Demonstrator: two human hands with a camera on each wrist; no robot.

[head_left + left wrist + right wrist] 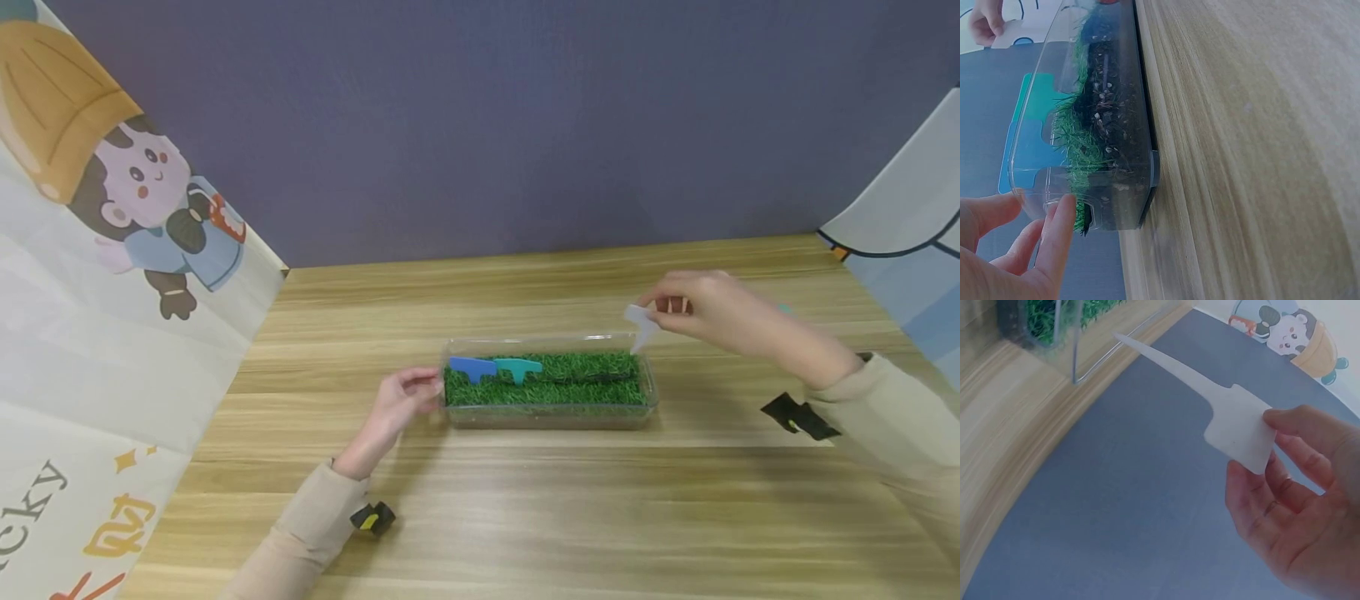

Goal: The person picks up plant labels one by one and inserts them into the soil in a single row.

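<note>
My right hand pinches a white plant label by its broad head, between thumb and fingers. Its pointed stem slants down over the far right corner of a clear plastic planter box. Green artificial grass fills the box, with dark soil-like bits beneath it. A blue plant label and a teal plant label stand side by side in the grass toward the left end. At that end, my left hand touches the box's outer wall and rim with its extended fingertips.
The box stands on a wood-grain table in front of a dark blue-grey panel. A small teal piece shows behind the right wrist. Printed sheets with cartoon figures flank the table on the left and right.
</note>
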